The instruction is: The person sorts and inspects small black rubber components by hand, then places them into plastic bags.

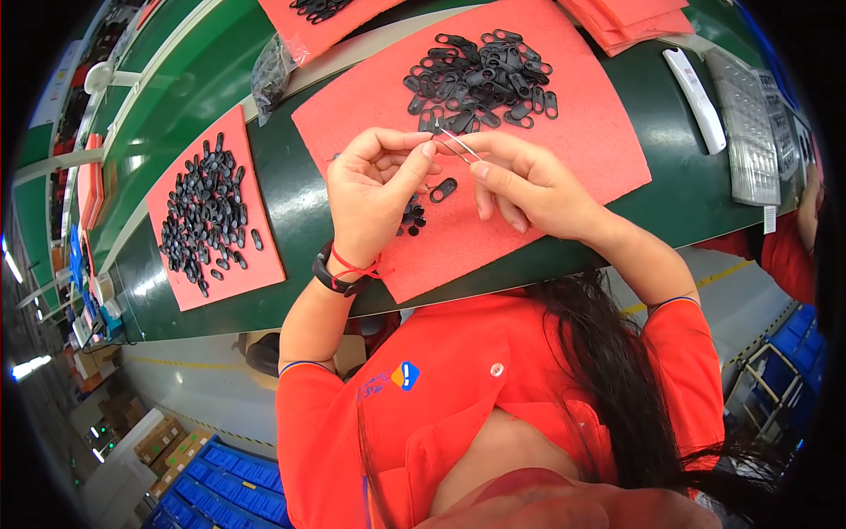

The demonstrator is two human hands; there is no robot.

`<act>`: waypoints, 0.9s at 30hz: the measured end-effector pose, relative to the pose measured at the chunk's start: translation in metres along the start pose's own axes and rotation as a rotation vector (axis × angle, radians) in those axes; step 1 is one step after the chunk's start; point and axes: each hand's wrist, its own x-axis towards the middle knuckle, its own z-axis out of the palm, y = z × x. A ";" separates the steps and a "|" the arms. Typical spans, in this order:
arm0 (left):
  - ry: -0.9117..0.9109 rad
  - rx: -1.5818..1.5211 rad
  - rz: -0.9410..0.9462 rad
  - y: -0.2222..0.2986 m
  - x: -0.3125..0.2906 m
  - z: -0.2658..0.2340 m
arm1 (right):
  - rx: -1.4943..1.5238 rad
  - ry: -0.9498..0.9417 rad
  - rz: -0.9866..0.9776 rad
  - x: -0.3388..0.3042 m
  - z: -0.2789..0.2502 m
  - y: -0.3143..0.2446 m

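Note:
Above the pink foam sheet [573, 159], my two hands meet nearly fingertip to fingertip. My right hand [533, 181] grips a pair of thin metal tweezers [458, 144], whose tips point up and left, past my left fingertips. Thumb and forefinger of my left hand [374, 181] are pinched together; what lies between them is too small to make out. A single black oval piece with holes [443, 189] lies on the foam between the hands. Several small round black parts [412, 216] sit beside my left wrist, partly hidden by it. Beyond my hands spreads a heap of black oval pieces [485, 75].
To the left, another pink foam sheet [189, 295] carries many small black parts [207, 212]. A clear plastic bag [271, 75] lies at the back. At the right are a white tool-like bar [694, 101] and clear plastic trays [745, 132]. A co-worker's arm [809, 207] shows at the far right.

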 end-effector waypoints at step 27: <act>0.199 0.656 0.543 -0.007 -0.005 0.010 | -0.894 0.318 -0.786 0.009 -0.001 0.026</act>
